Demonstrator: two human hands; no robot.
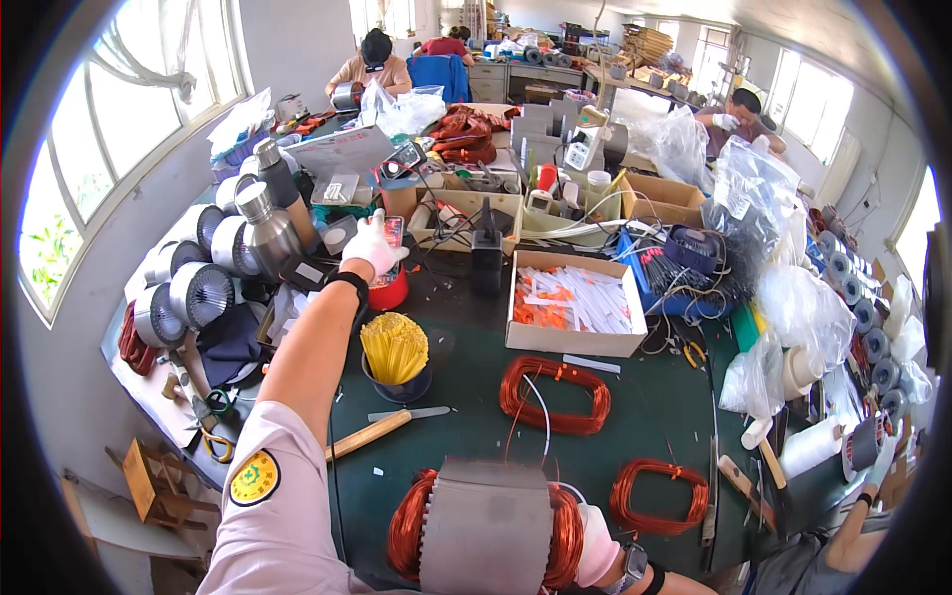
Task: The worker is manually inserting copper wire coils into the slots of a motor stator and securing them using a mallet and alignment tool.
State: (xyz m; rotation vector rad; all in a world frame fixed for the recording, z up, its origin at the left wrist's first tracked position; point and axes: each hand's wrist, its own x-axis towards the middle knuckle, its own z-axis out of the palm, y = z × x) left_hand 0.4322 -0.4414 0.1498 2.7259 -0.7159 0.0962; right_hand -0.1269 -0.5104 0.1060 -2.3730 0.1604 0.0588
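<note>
My left hand, in a white glove, reaches forward to a small red-framed device propped upright above a red round container. Its index finger and thumb are stretched out at the device; the other fingers are partly hidden. Close in front of me lies a grey motor stator on its side, with copper windings bulging from both ends. My right hand, also gloved, is against the stator's right-hand winding, its fingers hidden. Two loose copper wire coils, one farther off and one at the right, lie on the green tabletop.
A dark cup of yellow tubes stands below my left forearm, near a wooden-handled tool. Beyond the coils is a cardboard box of white and orange strips. Stator cores and steel bottles crowd the left. Other people work nearby.
</note>
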